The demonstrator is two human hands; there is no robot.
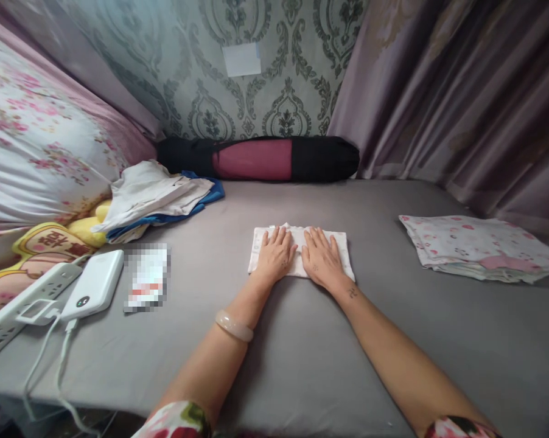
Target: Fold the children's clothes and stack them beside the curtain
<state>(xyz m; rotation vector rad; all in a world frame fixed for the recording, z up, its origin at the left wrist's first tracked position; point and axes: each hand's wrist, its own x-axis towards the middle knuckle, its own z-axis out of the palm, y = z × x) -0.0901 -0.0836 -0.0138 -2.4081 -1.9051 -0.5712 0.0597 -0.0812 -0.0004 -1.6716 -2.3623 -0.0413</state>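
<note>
A small folded white cloth (339,242) lies flat on the grey bed sheet (311,340). My left hand (276,253) rests palm down on its left half, fingers stretched out and together. My right hand (321,258) lies flat beside it on the right half, fingers also extended. The two hands almost touch at the middle of the cloth. A pale bangle (234,326) sits on my left wrist.
A folded floral cloth (479,246) lies at the right. A pile of white and blue clothes (158,198) sits at the back left, a black and maroon roll (260,158) against the wall. A white power bank (95,283), power strip (23,304) and cables lie at the left edge.
</note>
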